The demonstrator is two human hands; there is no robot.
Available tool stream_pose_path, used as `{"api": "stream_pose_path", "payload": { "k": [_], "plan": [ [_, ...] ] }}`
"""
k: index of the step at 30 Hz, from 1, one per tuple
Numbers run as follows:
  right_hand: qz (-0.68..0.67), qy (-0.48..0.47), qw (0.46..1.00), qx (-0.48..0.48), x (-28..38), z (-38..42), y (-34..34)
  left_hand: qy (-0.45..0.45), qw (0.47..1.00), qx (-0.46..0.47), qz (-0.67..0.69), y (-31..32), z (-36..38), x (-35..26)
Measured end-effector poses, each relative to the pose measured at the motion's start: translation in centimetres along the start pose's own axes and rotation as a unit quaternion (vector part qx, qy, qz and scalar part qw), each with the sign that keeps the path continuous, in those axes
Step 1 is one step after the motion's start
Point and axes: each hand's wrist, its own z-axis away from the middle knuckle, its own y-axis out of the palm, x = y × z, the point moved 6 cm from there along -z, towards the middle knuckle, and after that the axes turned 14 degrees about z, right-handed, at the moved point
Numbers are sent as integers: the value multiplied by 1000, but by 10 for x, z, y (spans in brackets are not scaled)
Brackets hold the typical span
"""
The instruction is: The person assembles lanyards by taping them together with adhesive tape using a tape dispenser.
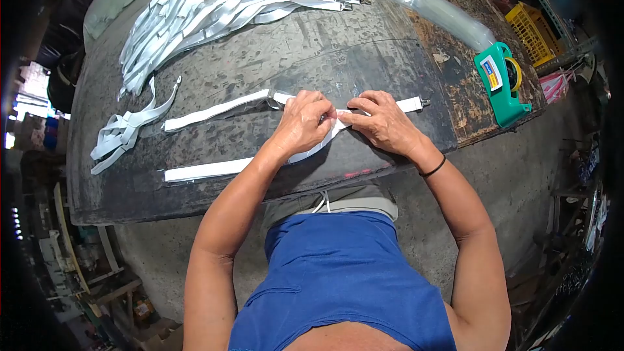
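A pair of white suspenders (218, 110) lies across the dark table in front of me, its straps running to the left in two separate lengths. A metal clip (426, 102) ends the strap at the right, and a metal slider (272, 98) sits on the upper left length. My left hand (304, 120) is closed in a pinch on the straps where they meet. Close beside it, my right hand (382, 122) has bent fingers pressed on the same strap. The exact spot between the fingertips is hidden.
Many white suspenders (214, 6) with metal clips are piled at the back. A loose bundle of white strap (120, 135) lies at the left. A green tape dispenser (502, 84) stands by the right edge, near clear plastic sleeves (448, 18). A yellow crate (533, 32) is beyond.
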Motion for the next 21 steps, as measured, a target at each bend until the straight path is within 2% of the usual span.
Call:
{"api": "stream_pose_path", "payload": {
  "k": [11,13,17,19,21],
  "plan": [
    [-10,2,1000,7,-1,1,2,-11,1000,-11,-14,3,-5,-3],
    [-8,1,1000,5,-1,1,3,-50,999,13,-9,3,-9,-1],
    [-20,3,1000,6,-1,0,1,-60,997,50,2,3,-20,8],
    [-27,3,1000,5,-2,2,2,-104,988,114,-5,4,-25,11],
    [-33,4,999,5,-6,4,4,-116,984,137,-4,3,-32,13]
  ]
}}
